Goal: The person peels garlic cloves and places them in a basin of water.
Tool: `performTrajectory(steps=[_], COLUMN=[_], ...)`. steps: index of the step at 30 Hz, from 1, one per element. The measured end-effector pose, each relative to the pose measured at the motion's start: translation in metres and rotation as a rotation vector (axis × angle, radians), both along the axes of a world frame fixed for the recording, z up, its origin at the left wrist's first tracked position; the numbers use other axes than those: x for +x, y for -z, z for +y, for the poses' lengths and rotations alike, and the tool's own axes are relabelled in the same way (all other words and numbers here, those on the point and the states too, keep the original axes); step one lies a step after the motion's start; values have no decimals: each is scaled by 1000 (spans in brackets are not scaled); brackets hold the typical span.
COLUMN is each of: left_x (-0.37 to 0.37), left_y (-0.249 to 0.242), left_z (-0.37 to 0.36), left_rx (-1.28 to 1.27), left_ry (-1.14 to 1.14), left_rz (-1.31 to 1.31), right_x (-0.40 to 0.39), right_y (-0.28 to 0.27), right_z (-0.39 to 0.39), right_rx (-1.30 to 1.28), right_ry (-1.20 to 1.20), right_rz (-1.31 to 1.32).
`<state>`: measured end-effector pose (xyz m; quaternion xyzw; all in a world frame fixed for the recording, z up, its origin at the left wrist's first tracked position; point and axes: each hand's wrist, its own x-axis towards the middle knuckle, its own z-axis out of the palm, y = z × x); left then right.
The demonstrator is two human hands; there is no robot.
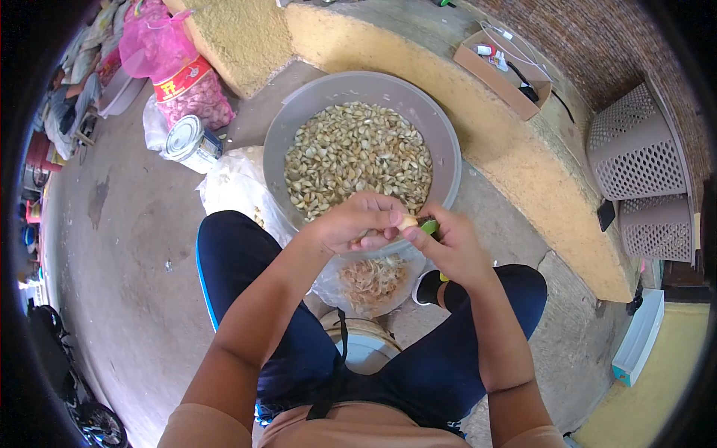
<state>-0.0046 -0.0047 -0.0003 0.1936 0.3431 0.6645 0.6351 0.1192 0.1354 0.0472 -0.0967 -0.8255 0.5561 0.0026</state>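
Observation:
My left hand (364, 224) pinches a small pale clove (407, 222) between thumb and fingers, over the near rim of a big grey tub (452, 149). Close against it on the right, my right hand (449, 243) is closed on a small knife with a green handle (429, 228); most of its blade is hidden. The tub holds many pale cloves (358, 153). Below my hands, between my knees, a clear plastic bag (373, 284) contains dry brownish peelings.
Left of the tub are a white sack (243, 183), a metal can (194, 142) and a pink net bag (198, 101). A cardboard box (500, 78) rests on the ledge; perforated baskets (638, 149) stand right. Another person (71, 101) sits far left.

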Motion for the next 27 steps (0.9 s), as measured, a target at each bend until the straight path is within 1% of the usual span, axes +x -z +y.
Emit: performTrajectory(steps=[11,14,17,20,27], left_x=[-2,-1,-1,-3,-3], left_y=[1,-2,-2,-3,-4], left_z=[-2,-2,-3,-3,-5], left_rx=[34,33,42,43,27], left_ry=[29,30,49,60,88], left_rz=[8,-13,-14,-20,-20], right_x=[-1,-1,0,0,0], right_y=[3,-2,-2,0,1], right_z=[-1,-1,-3,0,-2], right_rx=[45,-22,-105,-142,-177], right_ry=[-11,-21,-23,-29,-61], right_rz=[1,-90,-79,-126,-95])
